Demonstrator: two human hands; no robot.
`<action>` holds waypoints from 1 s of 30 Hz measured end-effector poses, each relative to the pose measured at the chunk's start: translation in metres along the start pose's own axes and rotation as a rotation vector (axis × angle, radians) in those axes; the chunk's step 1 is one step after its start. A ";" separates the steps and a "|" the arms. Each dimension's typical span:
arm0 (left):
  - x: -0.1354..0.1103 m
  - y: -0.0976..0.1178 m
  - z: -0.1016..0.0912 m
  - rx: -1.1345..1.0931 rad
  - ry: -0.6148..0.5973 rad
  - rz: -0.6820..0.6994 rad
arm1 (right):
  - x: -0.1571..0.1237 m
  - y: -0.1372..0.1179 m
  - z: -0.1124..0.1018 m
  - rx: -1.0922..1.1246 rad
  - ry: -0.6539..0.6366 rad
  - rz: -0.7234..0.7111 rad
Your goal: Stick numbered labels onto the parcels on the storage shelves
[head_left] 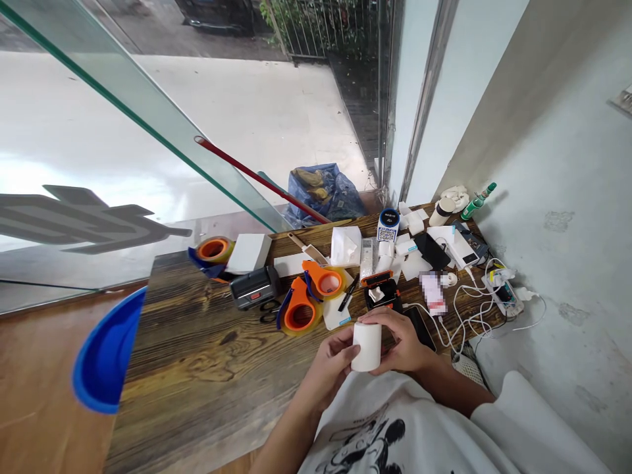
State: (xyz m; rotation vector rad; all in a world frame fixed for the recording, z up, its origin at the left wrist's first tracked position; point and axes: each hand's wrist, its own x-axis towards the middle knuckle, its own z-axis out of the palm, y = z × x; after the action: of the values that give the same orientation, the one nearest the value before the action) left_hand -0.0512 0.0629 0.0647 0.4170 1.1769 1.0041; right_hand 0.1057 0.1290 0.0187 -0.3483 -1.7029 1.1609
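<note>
Both of my hands hold a small white paper roll (pixel 366 346) upright over the near edge of the wooden table (pixel 197 349). My left hand (pixel 332 366) wraps its fingers round the roll's left side. My right hand (pixel 401 341) grips it from the right and top. Just beyond the roll stands an open orange-and-black label printer (pixel 380 293). A black phone (pixel 421 325) lies to the right of my right hand.
Two orange tape dispensers (pixel 310 297) lie left of the printer, another (pixel 213 250) at the far left, next to a black device (pixel 254 287), scissors (pixel 269 311) and a pen (pixel 348 292). White boxes, chargers and cables (pixel 464 316) crowd the right end. A blue basin (pixel 106 355) sits left.
</note>
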 end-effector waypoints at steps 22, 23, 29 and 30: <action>0.008 -0.008 0.004 0.045 0.051 -0.056 | -0.012 0.012 -0.006 -0.046 -0.060 0.210; 0.008 -0.010 0.005 0.051 0.058 -0.044 | -0.012 0.012 -0.006 -0.032 -0.049 0.234; 0.009 -0.030 0.007 0.115 0.189 0.170 | -0.014 0.016 0.001 0.229 -0.014 0.341; 0.009 -0.033 0.007 0.151 0.205 0.206 | -0.016 0.016 0.004 0.283 0.009 0.387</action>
State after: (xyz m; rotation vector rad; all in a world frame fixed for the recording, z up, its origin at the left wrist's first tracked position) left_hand -0.0307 0.0546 0.0375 0.5746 1.4215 1.1603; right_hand 0.1047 0.1241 -0.0035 -0.5192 -1.4727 1.6576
